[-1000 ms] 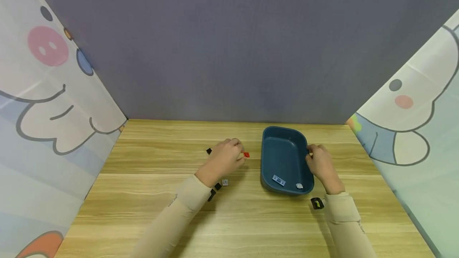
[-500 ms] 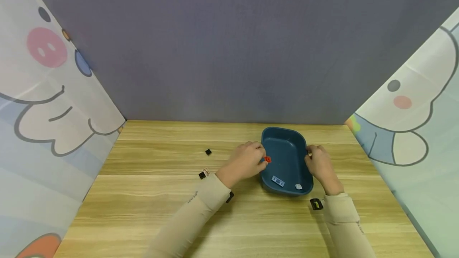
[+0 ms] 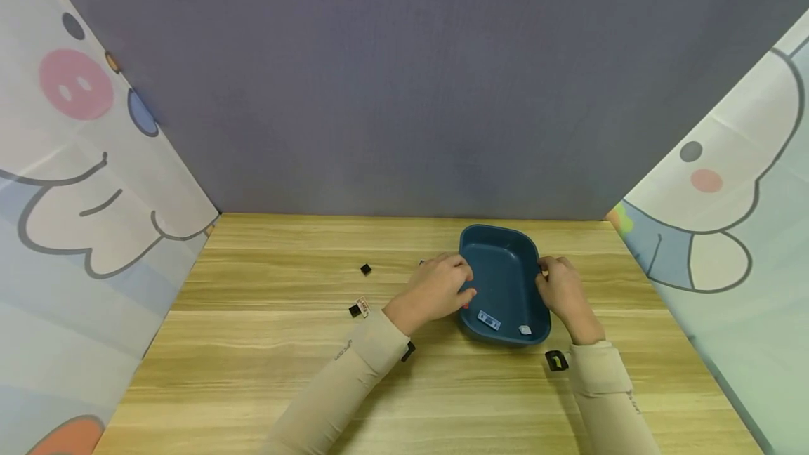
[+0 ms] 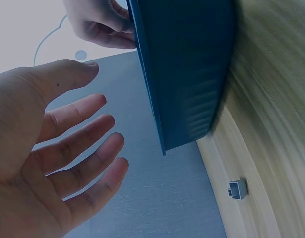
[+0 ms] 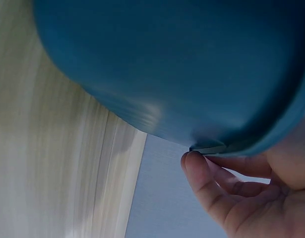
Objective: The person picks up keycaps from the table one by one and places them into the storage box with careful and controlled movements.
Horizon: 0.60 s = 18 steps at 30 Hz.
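Observation:
My left hand (image 3: 436, 288) is over the left rim of a dark blue plastic bin (image 3: 502, 258). In the left wrist view its fingers are spread apart with nothing between them. A small red piece (image 3: 465, 305) shows just below the left thumb, partly hidden, at the bin's left side. Inside the bin lie a light blue oblong piece (image 3: 489, 320) and a small white piece (image 3: 525, 330). My right hand (image 3: 564, 297) pinches the bin's right rim between thumb and fingers. A thin dark edge shows at the right fingertips in the right wrist view; what it is, I cannot tell.
Left of the bin are a black square piece (image 3: 366, 269), another black piece (image 3: 354, 310) and a printed tile (image 3: 363, 306) beside it. A black piece (image 3: 407, 351) peeks out by the left cuff. Near the right cuff lies a black-and-yellow piece (image 3: 557, 360).
The left hand carried the red piece rightward from the table to the bin and let go of it; the piece now sits lower than the fingers. The right hand has stayed on the rim.

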Available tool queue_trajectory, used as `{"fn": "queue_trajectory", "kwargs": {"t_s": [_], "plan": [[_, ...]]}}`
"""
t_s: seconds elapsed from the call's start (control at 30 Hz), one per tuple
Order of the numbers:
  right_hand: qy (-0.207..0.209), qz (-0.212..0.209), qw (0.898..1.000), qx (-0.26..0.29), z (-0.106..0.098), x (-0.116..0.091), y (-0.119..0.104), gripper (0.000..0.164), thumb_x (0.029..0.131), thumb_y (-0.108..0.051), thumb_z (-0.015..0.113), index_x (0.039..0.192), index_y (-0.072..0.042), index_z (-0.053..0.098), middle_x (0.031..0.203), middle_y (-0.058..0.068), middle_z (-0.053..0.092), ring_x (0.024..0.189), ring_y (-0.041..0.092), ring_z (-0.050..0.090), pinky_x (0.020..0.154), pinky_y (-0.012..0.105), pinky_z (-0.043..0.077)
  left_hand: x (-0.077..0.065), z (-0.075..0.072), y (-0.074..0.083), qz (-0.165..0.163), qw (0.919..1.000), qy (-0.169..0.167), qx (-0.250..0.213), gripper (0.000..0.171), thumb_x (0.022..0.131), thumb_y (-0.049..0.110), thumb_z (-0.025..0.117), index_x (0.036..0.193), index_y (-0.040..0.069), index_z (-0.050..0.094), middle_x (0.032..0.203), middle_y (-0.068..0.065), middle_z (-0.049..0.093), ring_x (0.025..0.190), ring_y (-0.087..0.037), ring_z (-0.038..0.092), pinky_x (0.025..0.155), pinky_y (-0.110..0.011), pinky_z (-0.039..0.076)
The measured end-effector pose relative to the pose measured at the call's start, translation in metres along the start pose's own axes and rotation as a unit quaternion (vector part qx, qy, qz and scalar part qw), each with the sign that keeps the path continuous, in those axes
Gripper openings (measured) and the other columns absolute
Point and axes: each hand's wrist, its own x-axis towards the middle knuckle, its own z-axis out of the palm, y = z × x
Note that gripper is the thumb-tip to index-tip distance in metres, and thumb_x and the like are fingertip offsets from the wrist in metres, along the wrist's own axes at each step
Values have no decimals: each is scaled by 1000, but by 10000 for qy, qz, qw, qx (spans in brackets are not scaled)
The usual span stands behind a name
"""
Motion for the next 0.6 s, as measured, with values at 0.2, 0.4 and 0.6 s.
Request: {"fn": "queue_trajectory", "kwargs": {"t_s": [0.2,0.4,0.6], "plan": [[57,-35,10000,5,1,0,0,33,90,6,53,118,22,57,105,36,58,87,43,58,74,54,51,-4,1,-3,-100,9999,1,-111,24,97,36,67,111,18,75,116,2,65,103,-16,62,80,-28,55],[64,-24,10000,28,2,0,1,32,90,7,53,118,22,57,105,36,58,86,42,58,73,54,52,-11,0,-12,-231,9997,-31,-80,24,96,35,68,110,17,74,111,1,65,103,-17,63,85,-31,54],[63,-39,10000,38,2,1,1,32,90,7,52,118,22,57,105,36,58,86,42,57,72,54,52,-23,-5,-30,-362,9993,27,-68,27,96,34,68,113,14,74,117,-2,65,107,-22,63,92,-35,52]]}}
